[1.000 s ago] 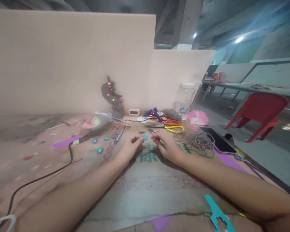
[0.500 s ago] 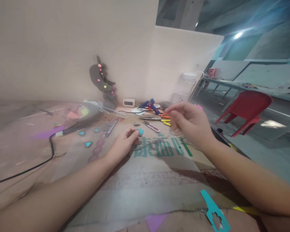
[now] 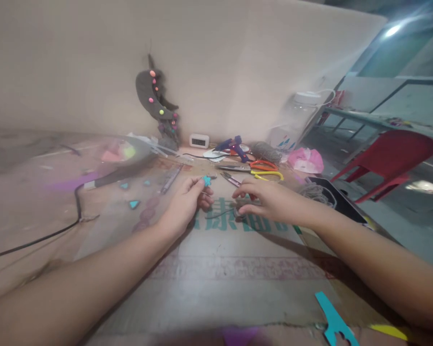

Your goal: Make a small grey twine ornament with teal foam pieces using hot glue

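Observation:
My left hand (image 3: 187,202) pinches a small teal foam shape (image 3: 206,180) between thumb and fingers, held just above the cardboard sheet (image 3: 223,269) with green print. My right hand (image 3: 265,199) rests on the sheet a little to the right, fingers curled down over a strand of grey twine (image 3: 238,211); whether it grips the strand I cannot tell. The two hands are a short gap apart. Small snips (image 3: 231,179) lie just beyond the fingers.
Orange scissors (image 3: 261,165) and yellow scissors (image 3: 270,175), a blue glue gun (image 3: 233,145), a twine ball (image 3: 265,152), a pink bag (image 3: 306,161), a phone (image 3: 337,202) and a black cable (image 3: 57,230) lie about. Teal triangles (image 3: 134,203) sit left. A red chair (image 3: 393,161) stands right.
My right hand had lifted up and away to the right, then came back down onto the sheet by the twine. My left hand kept the teal shape. The view shifted lower.

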`<state>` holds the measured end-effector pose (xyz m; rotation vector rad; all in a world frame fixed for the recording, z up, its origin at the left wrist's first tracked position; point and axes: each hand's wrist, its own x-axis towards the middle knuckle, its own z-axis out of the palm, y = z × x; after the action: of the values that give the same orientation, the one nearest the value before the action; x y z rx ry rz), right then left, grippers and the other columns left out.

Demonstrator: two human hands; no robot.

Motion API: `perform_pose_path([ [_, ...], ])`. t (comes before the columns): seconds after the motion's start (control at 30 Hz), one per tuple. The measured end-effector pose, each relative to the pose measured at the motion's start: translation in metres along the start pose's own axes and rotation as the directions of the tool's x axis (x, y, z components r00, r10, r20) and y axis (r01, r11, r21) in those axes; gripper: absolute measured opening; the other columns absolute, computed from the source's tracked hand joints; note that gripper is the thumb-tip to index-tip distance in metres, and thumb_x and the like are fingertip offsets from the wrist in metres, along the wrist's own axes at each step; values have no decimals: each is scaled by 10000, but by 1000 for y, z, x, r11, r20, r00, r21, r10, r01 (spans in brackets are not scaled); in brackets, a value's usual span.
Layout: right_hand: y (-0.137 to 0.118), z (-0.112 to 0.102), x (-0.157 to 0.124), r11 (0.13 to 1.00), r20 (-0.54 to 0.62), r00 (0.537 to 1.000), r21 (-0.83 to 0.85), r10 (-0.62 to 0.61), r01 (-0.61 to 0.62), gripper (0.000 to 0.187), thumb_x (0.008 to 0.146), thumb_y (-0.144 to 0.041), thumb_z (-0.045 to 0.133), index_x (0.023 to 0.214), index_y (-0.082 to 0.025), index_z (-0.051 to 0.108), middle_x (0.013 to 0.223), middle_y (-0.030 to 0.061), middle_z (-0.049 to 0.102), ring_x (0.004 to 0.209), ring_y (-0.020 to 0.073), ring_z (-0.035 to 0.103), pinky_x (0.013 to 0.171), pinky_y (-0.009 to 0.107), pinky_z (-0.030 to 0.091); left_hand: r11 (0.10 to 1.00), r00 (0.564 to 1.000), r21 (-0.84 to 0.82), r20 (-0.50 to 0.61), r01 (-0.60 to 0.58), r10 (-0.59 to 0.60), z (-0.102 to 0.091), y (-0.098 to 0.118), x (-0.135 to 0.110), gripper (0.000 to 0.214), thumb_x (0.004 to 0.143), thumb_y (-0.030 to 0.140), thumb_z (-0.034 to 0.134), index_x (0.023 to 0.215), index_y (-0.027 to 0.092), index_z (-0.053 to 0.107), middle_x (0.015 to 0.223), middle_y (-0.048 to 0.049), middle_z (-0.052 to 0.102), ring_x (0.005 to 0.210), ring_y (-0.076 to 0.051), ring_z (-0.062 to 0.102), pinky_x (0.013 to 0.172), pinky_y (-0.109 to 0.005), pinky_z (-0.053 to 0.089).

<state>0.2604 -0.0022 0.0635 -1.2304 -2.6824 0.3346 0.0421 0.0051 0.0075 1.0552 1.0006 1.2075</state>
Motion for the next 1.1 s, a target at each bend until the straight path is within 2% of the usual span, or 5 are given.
perform_pose_path([
  [0.47, 19, 17, 12, 975, 13, 979, 86, 205, -205, 113, 906, -221, 570, 872, -191, 674, 746, 17, 709, 656, 155, 614, 625, 261, 400, 958, 944, 237, 321, -161, 79, -4, -20, -4, 214, 951, 441, 505, 936, 227, 512, 884, -45, 752, 902, -206, 711, 848, -342, 512],
  [0.63, 24, 20, 16, 945, -247, 944, 295, 219, -142, 243, 914, -152, 506, 1144, -186, 578, 951, 50, 719, 821, 166, 686, 776, 297, 487, 860, 965, 454, 215, -234, 149, -6, -21, -3, 222, 945, 442, 498, 915, 228, 551, 947, -66, 754, 949, -241, 700, 893, -389, 491],
  [0.77, 23, 4, 9, 934, -380, 892, 339, 242, -109, 71, 926, -260, 546, 954, -196, 535, 799, 5, 652, 671, 149, 639, 675, 284, 472, 855, 979, 479, 147, -197, 143, -4, -13, -4, 187, 937, 393, 501, 888, 220, 553, 946, -69, 750, 962, -245, 690, 916, -406, 479],
  [0.93, 8, 3, 1, 835, -255, 958, 549, 132, 31, 485, 968, -584, 459, 651, -218, 492, 466, -55, 458, 480, 124, 492, 650, 297, 471, 973, 988, 172, 43, -156, 151, -1, -3, -5, 166, 929, 376, 533, 910, 212, 535, 996, -56, 738, 956, -202, 695, 905, -366, 516],
  [1.1, -2, 37, 12, 764, -170, 985, 632, -20, 125, 537, 949, -650, 452, 685, -191, 542, 672, 18, 619, 659, 147, 584, 701, 302, 482, 966, 979, 156, 25, -206, 205, 0, 0, -5, 123, 929, 312, 536, 873, 203, 528, 956, -50, 712, 940, -194, 695, 924, -370, 522],
])
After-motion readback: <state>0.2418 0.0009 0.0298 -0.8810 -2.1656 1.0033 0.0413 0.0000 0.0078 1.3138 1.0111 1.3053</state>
